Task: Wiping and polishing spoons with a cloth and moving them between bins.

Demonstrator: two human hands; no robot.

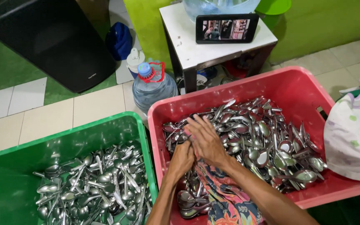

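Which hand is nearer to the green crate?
Left. The left hand is in the red crate, close to the wall that faces the green crate. The right hand lies beside it, farther toward the spoons.

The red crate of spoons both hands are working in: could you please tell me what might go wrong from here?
The right hand and left hand rest among the loosely heaped spoons, so the pile could shift and pinch a finger. The patterned cloth trails into the red crate and may snag handles or drag spoons out. The green crate sits close beside it, so a stray spoon might land there.
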